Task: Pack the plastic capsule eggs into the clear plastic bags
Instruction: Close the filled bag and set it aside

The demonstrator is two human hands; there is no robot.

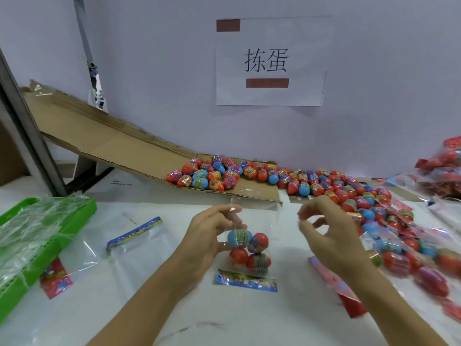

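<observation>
Red, blue eggs [249, 248]; green tray [82, 208].

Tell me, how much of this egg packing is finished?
Done: filled bags lie stacked at the right. In hand: the left hand grips a clear bag holding four eggs, while the right hand hovers beside it, fingers curled. Left: a big heap of loose eggs by the cardboard ramp and an empty bag.

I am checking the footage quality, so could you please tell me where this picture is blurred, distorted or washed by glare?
Head view: the right hand is motion-blurred, the left hand gripping the bag of eggs is sharper; wide-angle distortion bends the metal post at the left edge; glare glints on the loose bags in the green tray.
</observation>
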